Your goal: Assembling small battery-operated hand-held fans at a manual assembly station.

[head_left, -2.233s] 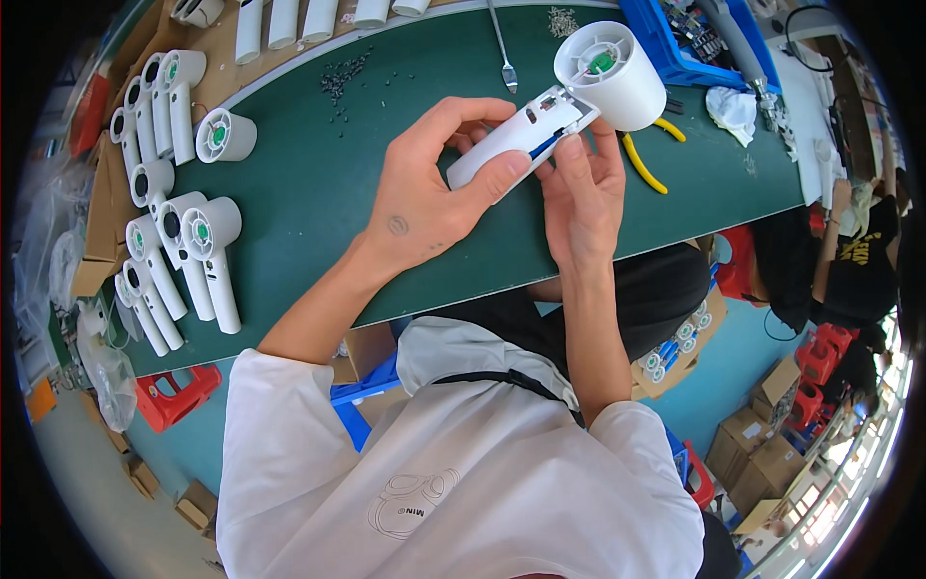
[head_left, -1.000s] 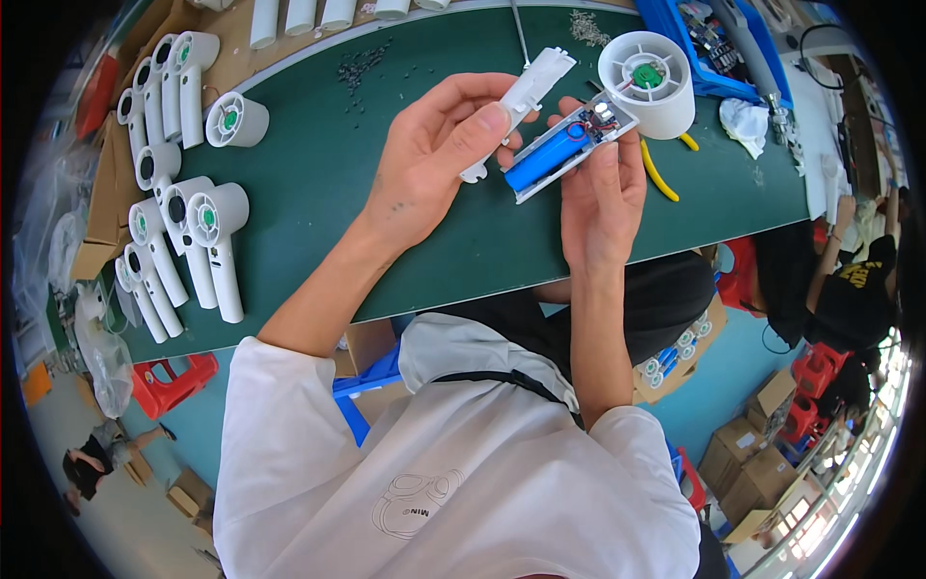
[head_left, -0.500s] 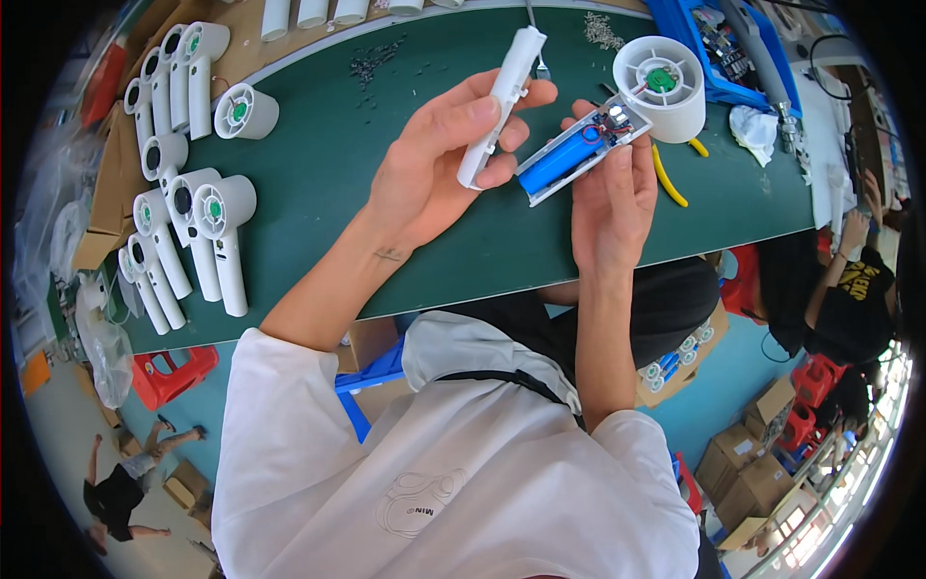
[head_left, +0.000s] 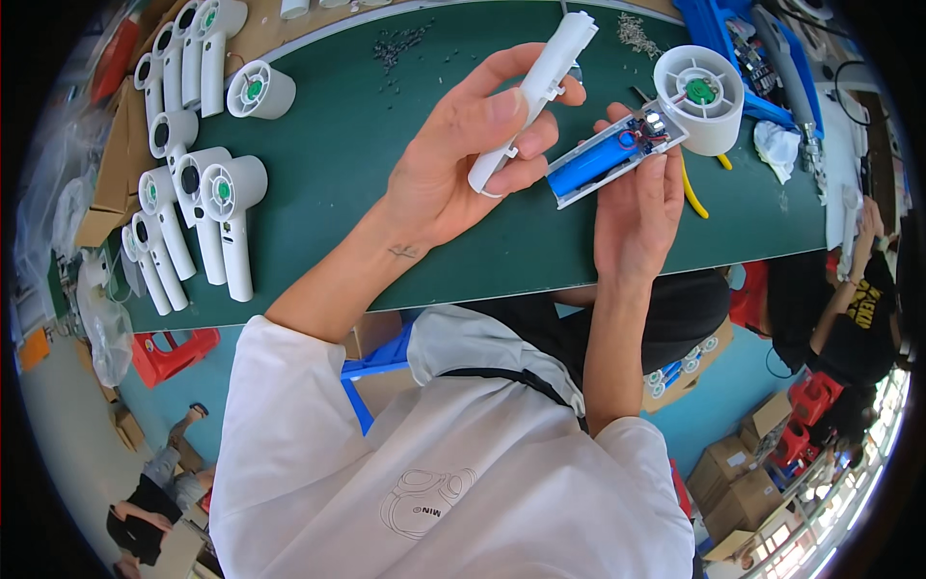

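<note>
My left hand (head_left: 463,159) grips a long white plastic handle cover (head_left: 535,92), lifted clear and tilted up to the right. My right hand (head_left: 637,207) holds a white handheld fan (head_left: 675,111) by its opened handle. A blue battery cell (head_left: 590,164) and small wires show inside the handle. The round fan head (head_left: 701,96) with a green centre points up at the right. Both hands are above the green mat (head_left: 386,232).
Several assembled white handheld fans (head_left: 207,207) lie in a row at the mat's left side. Small dark screws (head_left: 400,43) are scattered at the far edge. A blue tray (head_left: 743,48) and yellow-handled pliers (head_left: 693,193) sit at the right. Another person (head_left: 858,318) sits at the right.
My left hand has pulled the white cover off the fan's handle and lifted it away up and to the left, exposing the blue battery. My right hand kept holding the fan.
</note>
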`<action>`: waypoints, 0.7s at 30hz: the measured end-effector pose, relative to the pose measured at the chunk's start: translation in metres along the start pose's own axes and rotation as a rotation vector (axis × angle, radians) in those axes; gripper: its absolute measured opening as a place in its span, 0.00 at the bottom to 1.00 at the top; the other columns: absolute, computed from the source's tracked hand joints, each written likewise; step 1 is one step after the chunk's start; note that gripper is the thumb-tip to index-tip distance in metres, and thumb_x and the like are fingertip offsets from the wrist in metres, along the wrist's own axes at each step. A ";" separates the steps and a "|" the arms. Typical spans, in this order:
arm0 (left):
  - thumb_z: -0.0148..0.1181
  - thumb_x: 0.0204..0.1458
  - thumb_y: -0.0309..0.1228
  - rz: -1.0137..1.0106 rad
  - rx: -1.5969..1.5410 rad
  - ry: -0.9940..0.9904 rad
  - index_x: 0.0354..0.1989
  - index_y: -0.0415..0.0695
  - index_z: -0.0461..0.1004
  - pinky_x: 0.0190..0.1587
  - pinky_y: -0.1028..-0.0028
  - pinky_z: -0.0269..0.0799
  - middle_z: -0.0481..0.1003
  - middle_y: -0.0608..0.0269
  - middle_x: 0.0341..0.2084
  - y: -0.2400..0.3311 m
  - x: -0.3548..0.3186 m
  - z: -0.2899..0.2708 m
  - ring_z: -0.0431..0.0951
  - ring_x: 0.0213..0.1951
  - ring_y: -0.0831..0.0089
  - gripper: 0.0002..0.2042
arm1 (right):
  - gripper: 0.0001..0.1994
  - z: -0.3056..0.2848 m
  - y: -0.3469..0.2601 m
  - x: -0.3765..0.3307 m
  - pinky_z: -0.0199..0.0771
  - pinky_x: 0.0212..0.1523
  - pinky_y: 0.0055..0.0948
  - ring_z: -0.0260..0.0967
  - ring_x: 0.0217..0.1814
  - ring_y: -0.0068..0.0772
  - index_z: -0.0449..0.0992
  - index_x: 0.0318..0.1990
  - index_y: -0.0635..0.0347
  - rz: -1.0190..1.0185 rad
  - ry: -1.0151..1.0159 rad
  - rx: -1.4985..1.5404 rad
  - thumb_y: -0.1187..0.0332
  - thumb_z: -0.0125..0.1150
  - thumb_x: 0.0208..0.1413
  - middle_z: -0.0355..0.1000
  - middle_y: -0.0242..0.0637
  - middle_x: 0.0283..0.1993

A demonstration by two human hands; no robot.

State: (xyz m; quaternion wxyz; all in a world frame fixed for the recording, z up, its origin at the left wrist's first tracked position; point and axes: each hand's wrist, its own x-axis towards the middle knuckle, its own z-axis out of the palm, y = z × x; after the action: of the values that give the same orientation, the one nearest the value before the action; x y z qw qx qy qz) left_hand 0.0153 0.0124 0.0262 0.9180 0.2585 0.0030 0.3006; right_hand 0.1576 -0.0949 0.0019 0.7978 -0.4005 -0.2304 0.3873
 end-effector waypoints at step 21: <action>0.54 0.60 0.37 -0.075 -0.031 -0.011 0.65 0.39 0.52 0.22 0.88 0.64 0.62 0.47 0.47 0.002 -0.001 0.000 0.63 0.32 0.82 0.29 | 0.23 -0.002 0.000 -0.001 0.69 0.57 0.40 0.70 0.57 0.44 0.61 0.61 0.64 -0.007 -0.008 0.012 0.63 0.57 0.62 0.68 0.56 0.57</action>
State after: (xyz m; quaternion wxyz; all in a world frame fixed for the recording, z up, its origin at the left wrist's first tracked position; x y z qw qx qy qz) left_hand 0.0139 0.0130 0.0273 0.9325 0.2456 0.0032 0.2647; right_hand 0.1584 -0.0964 0.0008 0.8007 -0.3931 -0.2327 0.3874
